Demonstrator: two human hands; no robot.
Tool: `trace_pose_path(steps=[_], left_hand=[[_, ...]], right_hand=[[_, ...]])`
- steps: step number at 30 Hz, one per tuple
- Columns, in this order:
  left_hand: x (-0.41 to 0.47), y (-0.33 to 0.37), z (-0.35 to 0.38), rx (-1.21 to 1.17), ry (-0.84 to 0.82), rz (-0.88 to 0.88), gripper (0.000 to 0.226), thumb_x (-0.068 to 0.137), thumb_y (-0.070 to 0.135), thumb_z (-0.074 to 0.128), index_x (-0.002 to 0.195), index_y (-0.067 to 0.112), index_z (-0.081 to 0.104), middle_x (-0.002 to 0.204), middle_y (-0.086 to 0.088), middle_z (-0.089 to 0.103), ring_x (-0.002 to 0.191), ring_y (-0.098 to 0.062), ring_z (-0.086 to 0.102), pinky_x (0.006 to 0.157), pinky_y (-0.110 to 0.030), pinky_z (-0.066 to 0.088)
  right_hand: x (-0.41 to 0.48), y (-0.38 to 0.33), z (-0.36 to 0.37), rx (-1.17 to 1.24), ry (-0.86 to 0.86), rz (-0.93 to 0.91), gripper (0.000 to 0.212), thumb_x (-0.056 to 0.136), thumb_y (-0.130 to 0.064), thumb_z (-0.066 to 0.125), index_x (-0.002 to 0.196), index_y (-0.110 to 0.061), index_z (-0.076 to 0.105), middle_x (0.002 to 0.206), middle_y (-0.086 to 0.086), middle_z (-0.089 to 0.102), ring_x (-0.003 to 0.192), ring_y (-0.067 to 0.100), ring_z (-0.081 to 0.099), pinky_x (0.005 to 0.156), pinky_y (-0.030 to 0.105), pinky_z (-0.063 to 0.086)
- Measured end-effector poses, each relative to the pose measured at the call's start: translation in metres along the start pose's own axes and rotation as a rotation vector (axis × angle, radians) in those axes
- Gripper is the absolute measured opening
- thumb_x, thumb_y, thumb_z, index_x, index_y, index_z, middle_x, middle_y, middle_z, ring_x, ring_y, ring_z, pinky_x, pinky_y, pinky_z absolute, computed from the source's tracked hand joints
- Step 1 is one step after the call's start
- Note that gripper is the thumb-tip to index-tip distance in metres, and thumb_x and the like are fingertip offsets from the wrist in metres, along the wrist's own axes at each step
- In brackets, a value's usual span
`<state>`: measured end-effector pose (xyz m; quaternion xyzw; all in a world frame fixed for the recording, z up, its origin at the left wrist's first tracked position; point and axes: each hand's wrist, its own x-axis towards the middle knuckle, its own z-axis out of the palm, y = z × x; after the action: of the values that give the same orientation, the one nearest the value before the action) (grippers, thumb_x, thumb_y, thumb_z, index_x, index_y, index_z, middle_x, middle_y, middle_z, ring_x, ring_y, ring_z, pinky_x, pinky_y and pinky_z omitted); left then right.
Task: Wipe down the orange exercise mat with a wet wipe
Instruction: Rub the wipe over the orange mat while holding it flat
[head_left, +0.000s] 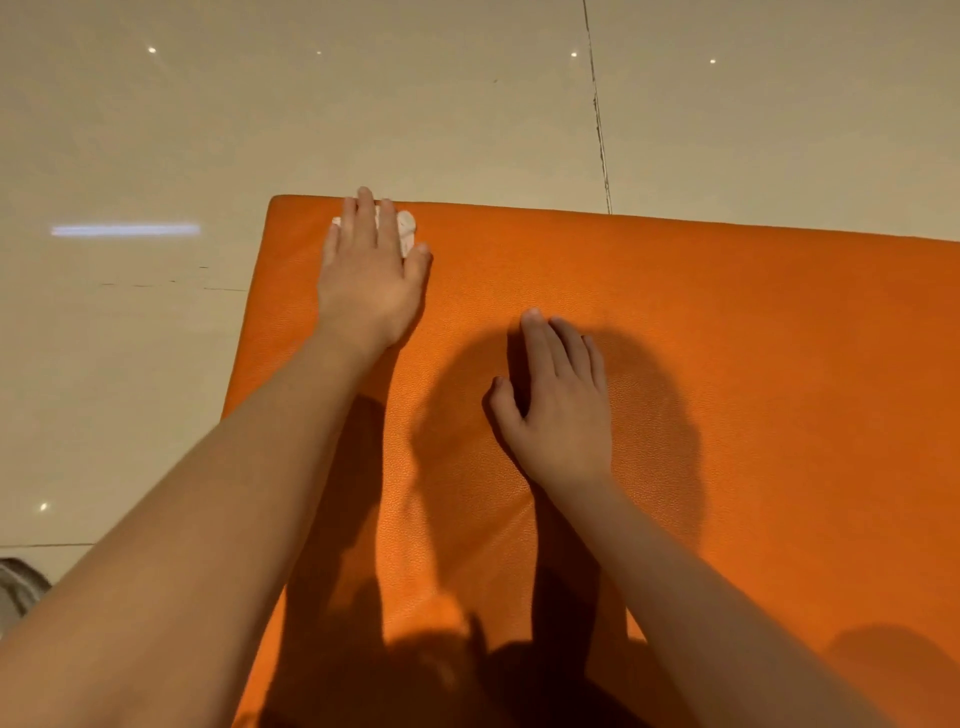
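the left hand (366, 280) is pressing the wet wipe (407, 228) under straight, slightly spread fingers at the far left corner of the orange exercise mat (727, 338). nearly all the mat is lying rightward and back toward the person, so the next sweep is probably heading there. the right hand (561, 410) is resting flat nearer the body, fingers together, seemingly bracing.
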<state>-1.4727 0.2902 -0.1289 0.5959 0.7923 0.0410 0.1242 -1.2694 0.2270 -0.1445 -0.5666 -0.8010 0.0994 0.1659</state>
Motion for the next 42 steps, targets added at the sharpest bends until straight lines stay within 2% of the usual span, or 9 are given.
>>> trace_pose_path(steps=[5, 9, 13, 17, 23, 28, 39, 42], left_hand=[[-0.039, -0.007, 0.009, 0.069, -0.036, 0.221, 0.067, 0.104, 0.048, 0.023, 0.156, 0.012, 0.003, 0.164, -0.009, -0.006, 0.151, -0.021, -0.008, 0.12, -0.035, -0.005], [-0.057, -0.02, 0.01, 0.013, 0.027, 0.014, 0.067, 0.104, 0.048, 0.023, 0.157, 0.01, 0.006, 0.164, -0.01, -0.004, 0.151, -0.022, -0.007, 0.12, -0.035, -0.005], [-0.084, -0.024, 0.015, 0.074, -0.035, 0.207, 0.077, 0.094, 0.058, 0.013, 0.156, 0.012, 0.005, 0.163, -0.008, -0.005, 0.15, -0.02, -0.008, 0.119, -0.033, -0.006], [-0.102, -0.032, 0.015, 0.037, 0.015, 0.022, 0.077, 0.094, 0.056, 0.012, 0.157, 0.012, 0.005, 0.164, -0.009, -0.005, 0.15, -0.019, -0.01, 0.119, -0.032, -0.008], [-0.143, -0.031, 0.025, 0.07, -0.022, 0.199, 0.076, 0.095, 0.059, 0.01, 0.156, 0.013, 0.005, 0.163, -0.006, -0.005, 0.148, -0.016, -0.012, 0.117, -0.028, -0.014], [-0.144, -0.035, 0.027, 0.055, 0.037, 0.18, 0.071, 0.098, 0.052, 0.026, 0.155, 0.011, 0.018, 0.162, -0.01, 0.009, 0.149, -0.017, 0.0, 0.119, -0.028, -0.007], [-0.145, -0.036, 0.029, 0.066, 0.079, 0.181, 0.071, 0.097, 0.054, 0.022, 0.156, 0.014, 0.017, 0.163, -0.006, 0.008, 0.149, -0.014, -0.002, 0.119, -0.028, -0.008], [-0.144, -0.036, 0.029, 0.064, 0.062, 0.169, 0.073, 0.095, 0.056, 0.018, 0.156, 0.015, 0.015, 0.164, -0.005, 0.006, 0.15, -0.015, -0.003, 0.12, -0.029, -0.005]], right_hand=[[0.0, 0.001, 0.001, 0.008, 0.018, -0.003, 0.058, 0.09, -0.035, 0.046, 0.141, -0.008, 0.041, 0.141, 0.008, 0.049, 0.136, 0.026, 0.035, 0.116, 0.042, 0.017], [0.0, 0.0, 0.002, 0.019, 0.022, -0.002, 0.057, 0.09, -0.035, 0.047, 0.14, -0.009, 0.042, 0.142, 0.007, 0.049, 0.136, 0.026, 0.035, 0.115, 0.043, 0.018], [-0.001, 0.002, 0.001, 0.017, 0.031, -0.005, 0.057, 0.089, -0.036, 0.047, 0.139, -0.008, 0.043, 0.14, 0.007, 0.05, 0.135, 0.027, 0.037, 0.114, 0.044, 0.023], [0.0, 0.001, 0.001, 0.014, 0.027, -0.01, 0.058, 0.089, -0.036, 0.046, 0.139, -0.008, 0.042, 0.14, 0.007, 0.05, 0.135, 0.025, 0.035, 0.114, 0.042, 0.021], [0.0, 0.002, 0.001, 0.014, 0.032, -0.019, 0.057, 0.089, -0.035, 0.047, 0.139, -0.008, 0.042, 0.14, 0.007, 0.05, 0.135, 0.026, 0.035, 0.113, 0.043, 0.02], [0.0, 0.003, 0.003, 0.011, 0.039, -0.026, 0.058, 0.09, -0.036, 0.045, 0.139, -0.007, 0.041, 0.14, 0.007, 0.05, 0.135, 0.027, 0.035, 0.114, 0.042, 0.019], [-0.001, 0.002, 0.006, -0.04, -0.034, -0.011, 0.063, 0.089, -0.038, 0.036, 0.143, -0.006, 0.038, 0.147, 0.01, 0.042, 0.138, 0.028, 0.034, 0.114, 0.044, 0.015], [-0.008, -0.006, 0.006, -0.044, -0.041, 0.061, 0.062, 0.091, -0.036, 0.03, 0.145, -0.006, 0.036, 0.15, 0.011, 0.038, 0.14, 0.028, 0.031, 0.113, 0.047, 0.017]])
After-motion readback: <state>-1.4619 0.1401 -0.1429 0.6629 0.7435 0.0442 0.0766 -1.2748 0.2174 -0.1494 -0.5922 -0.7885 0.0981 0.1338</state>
